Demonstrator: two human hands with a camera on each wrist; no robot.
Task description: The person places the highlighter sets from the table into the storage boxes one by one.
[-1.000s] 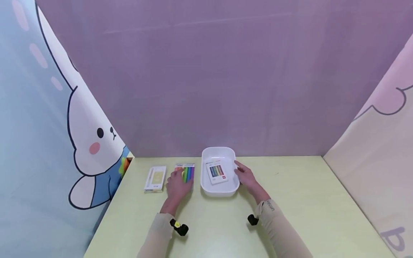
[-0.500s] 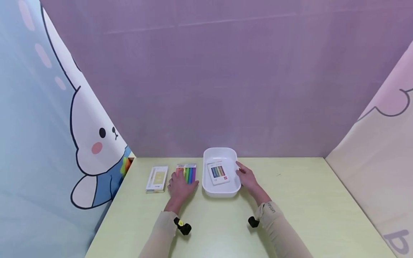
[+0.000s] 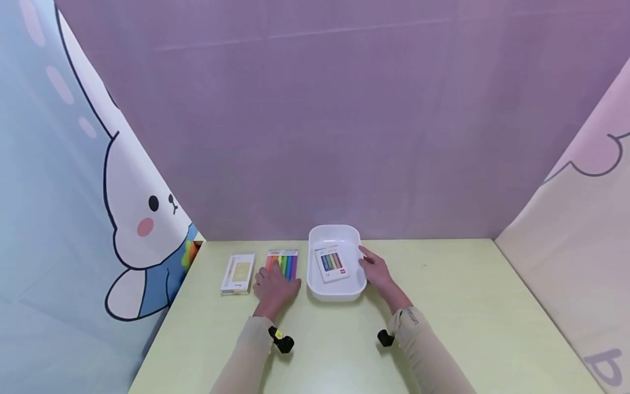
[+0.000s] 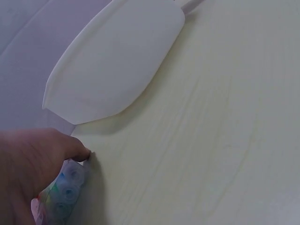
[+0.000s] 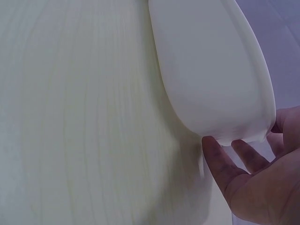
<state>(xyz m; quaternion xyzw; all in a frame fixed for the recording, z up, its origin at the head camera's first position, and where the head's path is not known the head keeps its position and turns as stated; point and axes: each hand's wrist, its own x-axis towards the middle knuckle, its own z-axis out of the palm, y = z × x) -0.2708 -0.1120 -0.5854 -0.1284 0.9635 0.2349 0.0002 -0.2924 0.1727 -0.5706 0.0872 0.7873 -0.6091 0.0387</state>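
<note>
My left hand (image 3: 275,287) lies over a flat clear pack of rainbow-coloured sticks (image 3: 289,265), spanning its near half. In the left wrist view the thumb bends down at the pack's edge, beside the round stick ends (image 4: 70,192). The other fingers are mostly out of sight there. My right hand (image 3: 378,272) holds the right side of a white plastic tray (image 3: 336,296), its fingertips (image 5: 213,147) against the outer wall. Inside the tray lies a thin white box with coloured bars (image 3: 331,264), slightly tilted.
A white box with a yellow panel (image 3: 238,274) lies left of the stick pack. All of it sits near the back edge of a pale wood-grain table (image 3: 467,328). A purple curtain (image 3: 315,120) hangs behind, with printed cloths at both sides.
My left hand has slid slightly toward me on the stick pack, and its thumb has spread out to the pack's right edge. The right hand stays at the tray.
</note>
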